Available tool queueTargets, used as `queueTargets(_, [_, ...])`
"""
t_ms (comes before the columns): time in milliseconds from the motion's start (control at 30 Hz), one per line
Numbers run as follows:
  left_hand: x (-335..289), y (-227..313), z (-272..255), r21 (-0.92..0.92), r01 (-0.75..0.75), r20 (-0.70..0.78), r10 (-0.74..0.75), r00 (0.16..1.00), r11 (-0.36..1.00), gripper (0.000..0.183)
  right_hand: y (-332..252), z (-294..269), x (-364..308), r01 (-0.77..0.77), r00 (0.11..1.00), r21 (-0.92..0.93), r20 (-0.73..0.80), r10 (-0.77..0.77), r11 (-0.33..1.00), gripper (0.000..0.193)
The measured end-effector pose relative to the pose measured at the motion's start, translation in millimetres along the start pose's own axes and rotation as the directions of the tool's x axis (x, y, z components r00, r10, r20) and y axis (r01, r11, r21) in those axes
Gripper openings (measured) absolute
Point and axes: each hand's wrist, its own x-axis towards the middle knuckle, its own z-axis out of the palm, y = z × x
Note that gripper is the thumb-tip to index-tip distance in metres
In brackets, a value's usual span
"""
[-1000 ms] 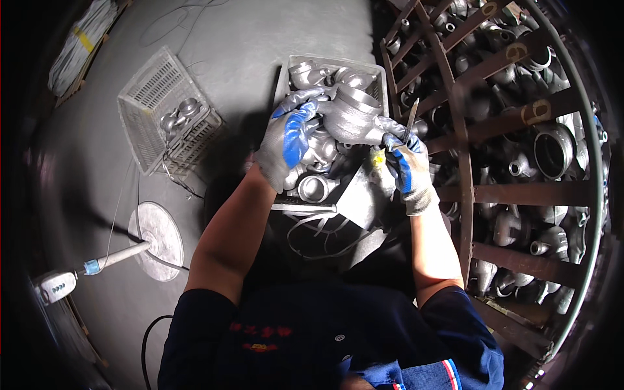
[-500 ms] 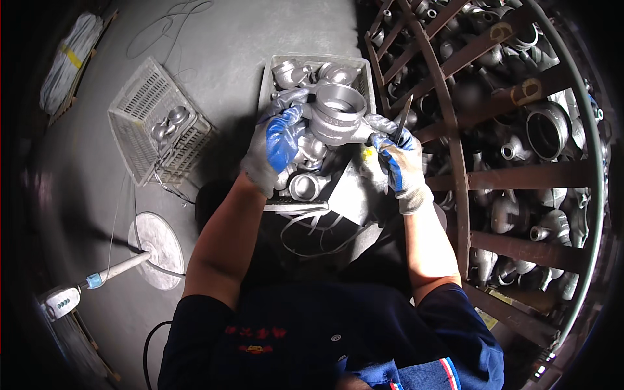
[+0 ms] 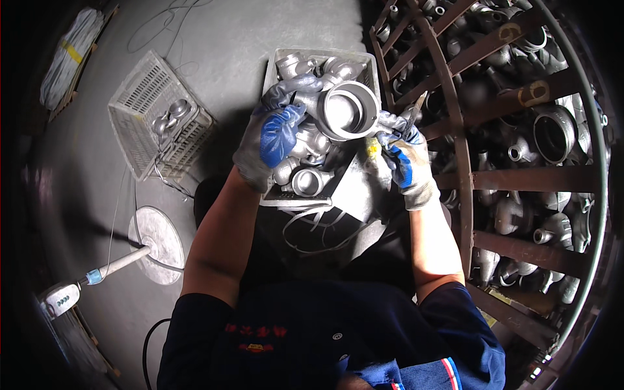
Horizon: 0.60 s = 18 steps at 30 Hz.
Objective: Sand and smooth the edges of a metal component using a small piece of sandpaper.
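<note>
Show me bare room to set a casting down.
Bare grey floor lies between the left crate and the middle crate, and beyond the middle crate's far edge. Crowded: the middle crate, heaped with metal castings, and the barred rack at right, packed with more.

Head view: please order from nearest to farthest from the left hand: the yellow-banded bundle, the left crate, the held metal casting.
From the left hand:
1. Metal casting, in its grip.
2. Left crate, leftward on the floor.
3. Yellow-banded bundle, at far upper left.
</note>
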Motion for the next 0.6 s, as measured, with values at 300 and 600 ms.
queueTargets(300, [-2.2,4.9,1.4,0.347,-0.236,0.237,0.158,0.959,0.908,0.095,13.8,-8.9,6.0,-0.114,0.993,0.137,0.018,0.113,0.984,0.033])
queueTargets(600, [-1.5,6.5,-2.6,0.237,-0.100,0.163,0.062,0.985,0.966,0.050,16.2,-1.8,7.4,-0.188,0.981,0.183,0.088,0.174,0.965,0.028])
